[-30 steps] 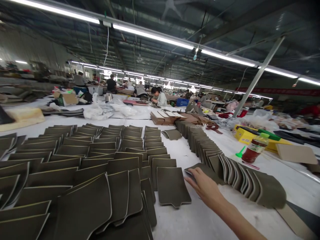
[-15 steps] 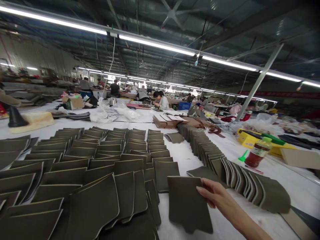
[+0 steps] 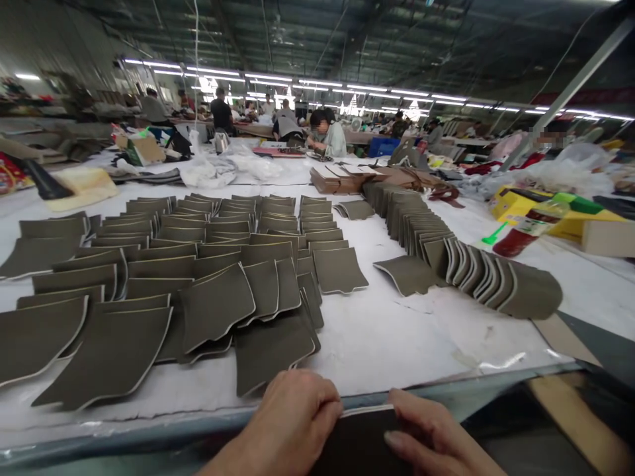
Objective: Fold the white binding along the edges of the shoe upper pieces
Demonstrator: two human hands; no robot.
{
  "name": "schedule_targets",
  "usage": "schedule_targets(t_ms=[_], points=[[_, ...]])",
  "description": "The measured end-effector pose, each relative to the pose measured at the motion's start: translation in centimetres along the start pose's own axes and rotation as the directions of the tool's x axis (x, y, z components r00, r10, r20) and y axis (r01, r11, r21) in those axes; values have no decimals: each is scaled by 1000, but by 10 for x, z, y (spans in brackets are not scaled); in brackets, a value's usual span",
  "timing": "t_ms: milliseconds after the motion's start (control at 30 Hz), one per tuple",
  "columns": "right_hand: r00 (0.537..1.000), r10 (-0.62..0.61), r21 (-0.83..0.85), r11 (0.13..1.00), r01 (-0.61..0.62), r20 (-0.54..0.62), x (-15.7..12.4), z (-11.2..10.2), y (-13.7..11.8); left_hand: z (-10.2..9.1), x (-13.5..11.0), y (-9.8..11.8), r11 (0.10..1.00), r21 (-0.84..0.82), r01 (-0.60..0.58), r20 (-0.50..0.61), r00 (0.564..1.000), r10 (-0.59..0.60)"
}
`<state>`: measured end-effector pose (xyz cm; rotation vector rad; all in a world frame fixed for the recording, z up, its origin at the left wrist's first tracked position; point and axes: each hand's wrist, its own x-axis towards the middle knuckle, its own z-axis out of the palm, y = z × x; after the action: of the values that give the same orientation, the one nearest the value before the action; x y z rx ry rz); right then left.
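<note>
A dark olive panel with a pale edge (image 3: pixel 364 439) is held low at the table's front edge, its lower part cut off by the view. My left hand (image 3: pixel 297 416) pinches its upper left corner, fingers closed. My right hand (image 3: pixel 436 436) grips the upper right side, with thumb and fingers on the panel. Just beyond my left hand lies a similar olive panel (image 3: pixel 272 344). Overlapping rows of such panels (image 3: pixel 213 304) cover the left of the table. A curved, leaning line of them (image 3: pixel 530 291) runs along the right, with a loose panel (image 3: pixel 409 272) beside it.
The white tabletop (image 3: pixel 377 330) ends just beyond my hands. At the right lie a bottle of red liquid (image 3: pixel 523 228), a green spout (image 3: pixel 495 233) and a yellow box (image 3: pixel 585 225). Brown stacked pieces (image 3: pixel 337 182) and plastic bags (image 3: pixel 213 168) sit farther back. A person (image 3: pixel 330 135) works beyond the table.
My right hand has brought the panel down from above the table to its front edge. My left hand has come into view and holds it too. The view has tilted downward.
</note>
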<state>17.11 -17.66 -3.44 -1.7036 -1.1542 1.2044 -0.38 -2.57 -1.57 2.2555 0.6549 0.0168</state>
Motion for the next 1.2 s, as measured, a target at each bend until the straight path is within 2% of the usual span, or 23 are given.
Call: schedule_targets(t_ms=[133, 233, 300, 367, 433, 500, 567, 633, 733, 900, 1100, 1200], points=[[993, -58, -34, 997, 62, 106, -2, -3, 4, -3, -8, 5, 977, -210, 29, 91, 996, -10], [983, -130, -136, 980, 148, 132, -2, -1, 13, -2, -9, 1, 960, -274, 54, 162, 987, -10], [981, -151, -259, 949, 177, 119, -4, 2, 20, 6, -8, -6, 946, -316, 71, 215, 977, -2], [979, -199, -388, 899, 204, 54, -7, 8, 24, 17, -6, -16, 905, -411, 108, 262, 965, 4], [944, -331, -503, 815, 287, 3, -11, 14, 23, 27, -5, -24, 833, -528, 165, 300, 954, 1], [878, -479, -601, 697, 390, 14, -14, 22, 18, 35, -4, -28, 756, -618, 214, 325, 946, -2], [824, -565, -668, 598, 442, 40, -13, 28, 11, 37, -4, -28, 698, -676, 237, 337, 941, 7], [789, -614, -703, 552, 449, 22, -11, 33, 7, 37, -4, -27, 667, -705, 240, 340, 940, 20], [752, -659, -716, 522, 463, 7, -8, 38, 7, 36, -4, -26, 663, -710, 236, 337, 941, 26], [722, -692, -739, 490, 463, -7, -3, 45, 15, 43, -3, -28, 684, -687, 246, 344, 939, 8], [707, -700, -730, 431, 530, 100, -4, 50, 27, 49, -3, -26, 765, -603, 226, 349, 937, -2], [735, -673, -711, 474, 518, 86, -8, 47, 27, 45, -4, -24, 788, -579, 209, 358, 934, 15]])
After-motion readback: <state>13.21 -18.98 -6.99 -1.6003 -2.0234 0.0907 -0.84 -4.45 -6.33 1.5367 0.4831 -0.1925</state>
